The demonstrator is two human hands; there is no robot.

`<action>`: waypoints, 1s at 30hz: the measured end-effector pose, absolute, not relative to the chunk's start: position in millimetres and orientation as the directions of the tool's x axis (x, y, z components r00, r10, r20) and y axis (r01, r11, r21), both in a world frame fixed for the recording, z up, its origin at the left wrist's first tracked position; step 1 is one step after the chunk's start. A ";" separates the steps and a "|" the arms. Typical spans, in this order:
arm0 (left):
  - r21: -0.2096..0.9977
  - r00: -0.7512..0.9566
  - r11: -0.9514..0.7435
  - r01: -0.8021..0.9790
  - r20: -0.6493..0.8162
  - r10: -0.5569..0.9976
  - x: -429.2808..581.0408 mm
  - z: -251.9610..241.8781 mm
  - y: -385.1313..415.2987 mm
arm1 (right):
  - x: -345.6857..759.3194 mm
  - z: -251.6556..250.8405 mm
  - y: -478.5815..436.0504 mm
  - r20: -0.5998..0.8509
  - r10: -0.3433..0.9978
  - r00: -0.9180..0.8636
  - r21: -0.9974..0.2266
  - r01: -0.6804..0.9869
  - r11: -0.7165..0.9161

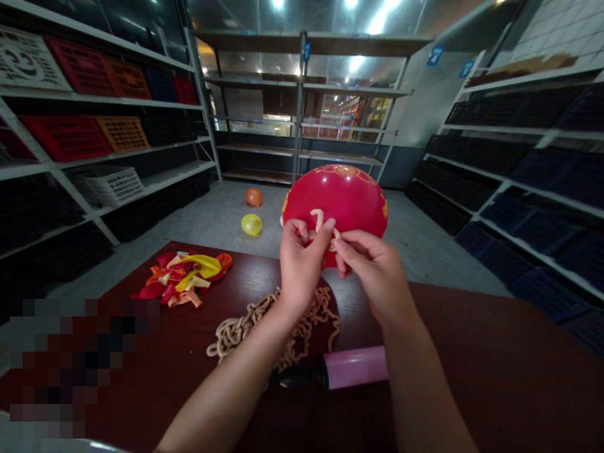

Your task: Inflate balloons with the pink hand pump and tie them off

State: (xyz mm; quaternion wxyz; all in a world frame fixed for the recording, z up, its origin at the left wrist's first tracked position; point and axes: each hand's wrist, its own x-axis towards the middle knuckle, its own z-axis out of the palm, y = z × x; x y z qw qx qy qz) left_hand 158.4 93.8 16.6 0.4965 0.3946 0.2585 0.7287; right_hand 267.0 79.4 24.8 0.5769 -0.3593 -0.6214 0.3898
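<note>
An inflated red balloon [342, 198] with gold print is held up in front of me above a dark red table [472, 352]. My left hand [299, 261] pinches the balloon's neck, fingers closed. My right hand [372, 267] is closed too, gripping the neck together with a pale rubber band [321, 220] that loops up between both hands. Below my hands a heap of pale rubber bands [245, 327] lies on the table. A pink hand pump [352, 367] with a black nozzle rests nearer to me, partly behind my right forearm.
A pile of flat balloons [186, 277], red, orange and yellow, lies at the table's left. On the grey floor beyond sit an orange balloon [253, 196] and a yellow balloon [251, 224]. Metal shelving with crates [85, 135] lines left, back and right. A blurred patch covers the lower left.
</note>
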 end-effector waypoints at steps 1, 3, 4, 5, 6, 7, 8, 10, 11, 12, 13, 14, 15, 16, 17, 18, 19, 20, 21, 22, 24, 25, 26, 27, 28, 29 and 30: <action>0.764 -0.161 -0.352 -0.540 0.317 0.935 158.4 16.6 93.5 | 266.3 24.9 78.9 0.440 0.896 -0.060 -0.898 -0.004 0.441; 0.760 -0.064 -0.307 -0.573 0.331 0.941 157.1 16.4 93.5 | 265.8 25.6 78.0 0.446 0.895 -0.028 -0.895 -0.004 0.446; 0.764 -0.013 -0.291 -0.576 0.347 0.938 156.2 16.2 93.8 | 266.2 26.2 77.7 0.449 0.894 -0.010 -0.894 0.000 0.449; 0.775 0.030 -0.288 -0.563 0.367 0.930 155.3 15.7 94.2 | 267.0 26.9 77.5 0.451 0.892 0.012 -0.892 0.008 0.451; 0.789 0.063 -0.302 -0.535 0.394 0.917 154.7 14.9 94.5 | 268.2 27.5 77.3 0.456 0.889 0.033 -0.890 0.019 0.456; 0.805 0.082 -0.334 -0.489 0.424 0.902 154.4 14.1 94.6 | 269.7 28.0 77.2 0.463 0.885 0.053 -0.887 0.036 0.461; 0.819 0.090 -0.382 -0.428 0.459 0.884 154.2 13.2 94.6 | 271.2 28.4 77.0 0.472 0.879 0.071 -0.882 0.059 0.468; 0.819 0.086 -0.507 -0.270 0.545 0.834 154.0 12.0 93.6 | 273.9 28.9 76.1 0.498 0.862 0.100 -0.865 0.128 0.485; 0.802 0.086 -0.569 -0.182 0.589 0.803 153.7 11.7 92.8 | 274.8 29.1 75.3 0.516 0.849 0.114 -0.852 0.174 0.494; 0.778 0.093 -0.621 -0.096 0.629 0.772 153.2 11.8 91.8 | 275.3 29.3 74.2 0.535 0.835 0.128 -0.836 0.225 0.501; 0.748 0.107 -0.663 -0.016 0.661 0.743 152.4 12.1 90.9 | 275.4 29.5 72.9 0.557 0.819 0.141 -0.816 0.280 0.506; 0.713 0.121 -0.699 0.056 0.690 0.713 151.5 12.5 90.1 | 275.1 29.7 71.6 0.580 0.801 0.150 -0.791 0.338 0.510; 0.675 0.136 -0.727 0.123 0.715 0.686 150.4 12.9 89.4 | 274.4 29.9 70.4 0.604 0.782 0.154 -0.763 0.395 0.512; 0.639 0.154 -0.746 0.189 0.731 0.665 149.4 13.2 89.0 | 273.6 29.9 69.4 0.627 0.764 0.155 -0.733 0.450 0.510; 0.606 0.168 -0.753 0.256 0.740 0.652 148.5 13.1 88.8 | 272.8 29.7 68.8 0.648 0.746 0.154 -0.700 0.505 0.505; 0.576 0.181 -0.751 0.323 0.741 0.646 147.7 12.9 88.8 | 271.9 29.2 68.7 0.670 0.727 0.150 -0.665 0.557 0.497; 0.553 0.188 -0.737 0.389 0.735 0.651 147.2 12.5 88.8 | 271.1 28.5 69.0 0.690 0.710 0.145 -0.629 0.606 0.487; 0.538 0.190 -0.713 0.450 0.722 0.665 146.9 12.0 88.8 | 270.5 27.5 69.6 0.707 0.694 0.138 -0.594 0.649 0.476; 0.529 0.186 -0.684 0.502 0.707 0.683 146.9 11.5 88.7 | 269.9 26.5 70.5 0.723 0.678 0.129 -0.559 0.686 0.466; 0.525 0.177 -0.655 0.544 0.692 0.700 146.9 11.2 88.3 | 269.4 25.4 71.3 0.737 0.665 0.117 -0.527 0.715 0.459; 0.525 0.157 -0.608 0.595 0.666 0.729 147.0 11.4 87.2 | 268.2 23.7 72.7 0.758 0.645 0.095 -0.481 0.750 0.455; 0.528 0.147 -0.595 0.606 0.662 0.735 146.9 11.8 86.5 | 267.4 23.0 73.2 0.768 0.635 0.085 -0.463 0.759 0.458; 0.531 0.136 -0.589 0.610 0.662 0.737 146.6 12.4 86.0 | 266.5 22.4 73.7 0.777 0.625 0.073 -0.446 0.765 0.465; 0.536 0.123 -0.585 0.608 0.665 0.737 146.2 13.2 85.6 | 265.4 21.6 74.2 0.789 0.612 0.056 -0.423 0.771 0.476; 0.543 0.112 -0.585 0.603 0.668 0.736 145.7 13.9 85.4 | 264.3 20.7 74.8 0.803 0.595 0.034 -0.395 0.777 0.490; 0.552 0.103 -0.586 0.593 0.670 0.735 145.1 14.8 85.5 | 263.4 19.6 75.6 0.820 0.572 0.006 -0.359 0.784 0.507; 0.565 0.095 -0.589 0.578 0.670 0.736 144.5 15.7 85.9 | 262.7 18.3 76.6 0.837 0.547 -0.023 -0.320 0.790 0.524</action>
